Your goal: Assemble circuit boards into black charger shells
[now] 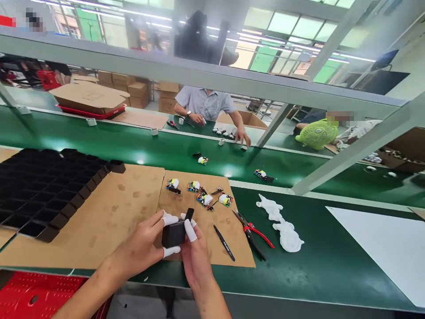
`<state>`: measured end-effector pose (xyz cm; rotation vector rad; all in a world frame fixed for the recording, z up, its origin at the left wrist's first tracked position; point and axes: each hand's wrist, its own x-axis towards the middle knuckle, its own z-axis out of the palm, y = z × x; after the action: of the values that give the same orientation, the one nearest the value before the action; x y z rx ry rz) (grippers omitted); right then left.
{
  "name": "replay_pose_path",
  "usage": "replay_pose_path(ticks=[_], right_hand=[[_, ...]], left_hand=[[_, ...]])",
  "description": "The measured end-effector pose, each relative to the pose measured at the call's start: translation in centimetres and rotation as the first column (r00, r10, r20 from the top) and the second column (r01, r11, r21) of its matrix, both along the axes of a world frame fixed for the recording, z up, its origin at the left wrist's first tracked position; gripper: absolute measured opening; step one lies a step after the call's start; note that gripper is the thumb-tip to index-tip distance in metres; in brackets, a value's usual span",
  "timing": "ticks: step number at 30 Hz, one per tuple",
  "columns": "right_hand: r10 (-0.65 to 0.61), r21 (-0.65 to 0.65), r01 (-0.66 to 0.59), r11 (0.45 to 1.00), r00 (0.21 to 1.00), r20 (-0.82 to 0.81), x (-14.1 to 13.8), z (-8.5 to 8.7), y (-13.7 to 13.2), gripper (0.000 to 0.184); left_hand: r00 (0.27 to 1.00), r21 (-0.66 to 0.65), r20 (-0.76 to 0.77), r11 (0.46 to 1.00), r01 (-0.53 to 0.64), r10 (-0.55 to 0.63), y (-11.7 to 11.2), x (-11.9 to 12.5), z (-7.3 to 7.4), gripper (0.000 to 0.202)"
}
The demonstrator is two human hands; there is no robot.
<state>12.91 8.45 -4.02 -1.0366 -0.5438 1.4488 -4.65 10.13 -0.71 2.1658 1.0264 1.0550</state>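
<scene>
Standing here, I see both hands on 1 black box (173, 234), held above the near edge of the cardboard (136, 212) on the green counter (308, 274). Left hand (142, 246): grip pinching the box's left side, 1 finger on top, thumb below. Right hand (198, 250): grip closed on the box's right side, thumb against it, beside a black strip (189, 214) sticking up. White cots (190, 231) on fingertips of both. Past the hands, 4 boards (204, 200) lie on the cardboard. Right of the right hand: tweezers (223, 242), then red-and-black pliers (254, 235) across the cardboard's edge, handles apart. Further right, crumpled white cloth-like pieces (288, 237), material unclear, then a white sheet (385, 248). Far left, black cases (46, 186) packed in rows. 2 more boards (202, 160) on the green strip beyond. Opposite, a person (207, 106) in a pale shirt, 1 hand reaching down to the strip.
</scene>
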Motion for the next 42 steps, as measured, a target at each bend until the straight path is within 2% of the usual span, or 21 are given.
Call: replay_pose_path(ticks=[3, 7, 10, 12, 14, 16, 18, 20, 22, 23, 24, 25, 26, 27, 30, 34, 36, 38, 39, 40, 42], right_hand=[[-0.109, -0.017, 0.11, 0.994, 0.992, 0.057, 0.5, -0.7, 1.8, 0.061], [-0.259, 0.001, 0.263, 0.965, 0.949, 0.177, 2.2, -1.7, 3.8, 0.065], [-0.348, 0.033, 0.353, 0.935, 0.895, 0.277, 4.0, -1.8, 4.8, 0.063], [-0.355, 0.153, 0.32, 0.935, 0.82, 0.45, 4.9, -1.4, 5.0, 0.047], [-0.352, 0.376, 0.098, 0.921, 0.621, 0.7, 5.2, -0.7, 4.9, 0.03], [-0.389, 0.48, -0.245, 0.842, 0.342, 0.856, 4.8, 0.2, 4.8, 0.029], [-0.403, 0.425, -0.492, 0.76, 0.156, 0.902, 4.0, 1.2, 4.7, 0.032], [-0.374, 0.328, -0.642, 0.693, 0.069, 0.925, 3.3, 2.3, 5.1, 0.021], [-0.286, 0.227, -0.714, 0.662, 0.04, 0.958, 2.7, 3.7, 6.4, 0.016], [-0.223, 0.161, -0.717, 0.678, 0.009, 0.975, 2.4, 4.4, 7.5, 0.025], [-0.152, 0.076, -0.69, 0.72, -0.05, 0.987, 2.1, 5.0, 8.9, 0.031], [-0.102, -0.024, -0.632, 0.774, -0.163, 0.981, 1.7, 5.6, 10.4, 0.027], [0.0, -0.175, -0.523, 0.834, -0.318, 0.948, 1.2, 6.1, 12.1, 0.029], [0.134, -0.322, -0.392, 0.862, -0.436, 0.89, 0.5, 6.4, 13.9, 0.035], [0.209, -0.393, -0.305, 0.868, -0.493, 0.845, -1.8, 6.3, 18.2, 0.046], [0.176, -0.398, -0.388, 0.831, -0.495, 0.851, -2.7, 5.5, 21.1, 0.031], [0.145, -0.408, -0.517, 0.752, -0.474, 0.868, -1.7, 5.8, 21.5, 0.023], [0.115, -0.401, -0.644, 0.652, -0.438, 0.892, -0.3, 6.5, 21.5, 0.039], [0.104, -0.387, -0.68, 0.622, -0.419, 0.902, 0.3, 6.9, 21.3, 0.046], [0.095, -0.369, -0.693, 0.619, -0.401, 0.911, 0.8, 7.3, 21.0, 0.048], [0.091, -0.334, -0.649, 0.683, -0.379, 0.921, 1.1, 7.6, 20.1, 0.033]], left_hand=[[1.0, 0.095, 0.005, 0.995, 0.012, -0.012, 2.0, -0.1, -0.6, 0.044], [1.0, 0.223, 0.013, 0.975, -0.016, 0.013, 3.9, -0.4, -2.5, 0.044], [0.991, 0.185, 0.064, 0.975, -0.126, 0.116, 4.8, -1.2, -4.1, 0.048], [0.969, 0.072, 0.106, 0.97, -0.231, 0.223, 5.3, -1.8, -4.9, 0.05], [0.924, -0.123, 0.171, 0.938, -0.325, 0.343, 5.8, -2.3, -5.2, 0.047], [0.844, -0.379, 0.258, 0.852, -0.36, 0.471, 6.4, -2.7, -5.0, 0.047], [0.714, -0.617, 0.332, 0.714, -0.329, 0.616, 7.1, -3.2, -4.3, 0.057], [0.575, -0.774, 0.374, 0.586, -0.24, 0.728, 8.0, -3.8, -3.3, 0.069], [0.493, -0.833, 0.414, 0.537, -0.133, 0.765, 9.0, -4.5, -1.9, 0.073], [0.481, -0.833, 0.442, 0.546, -0.093, 0.757, 9.6, -4.7, -1.2, 0.072], [0.484, -0.822, 0.471, 0.566, -0.063, 0.738, 10.2, -5.0, -0.6, 0.071], [0.495, -0.808, 0.494, 0.588, -0.041, 0.714, 10.9, -5.1, -0.1, 0.07], [0.519, -0.798, 0.509, 0.603, -0.014, 0.686, 11.5, -5.1, 0.3, 0.069], [0.547, -0.789, 0.52, 0.614, 0.014, 0.656, 12.2, -5.1, 0.5, 0.07], [0.591, -0.751, 0.551, 0.658, 0.043, 0.59, 13.8, -4.8, 0.3, 0.08], [0.619, -0.704, 0.543, 0.709, -0.032, 0.568, 14.4, -5.0, -1.7, 0.08], [0.615, -0.692, 0.537, 0.718, -0.071, 0.578, 14.5, -5.4, -2.8, 0.077], [0.601, -0.688, 0.537, 0.72, -0.095, 0.592, 14.6, -5.7, -3.5, 0.078], [0.596, -0.686, 0.537, 0.72, -0.103, 0.597, 14.7, -5.7, -3.6, 0.079], [0.592, -0.684, 0.538, 0.721, -0.109, 0.6, 14.8, -5.7, -3.7, 0.079], [0.593, -0.662, 0.546, 0.739, -0.126, 0.591, 14.8, -5.6, -3.6, 0.077]])
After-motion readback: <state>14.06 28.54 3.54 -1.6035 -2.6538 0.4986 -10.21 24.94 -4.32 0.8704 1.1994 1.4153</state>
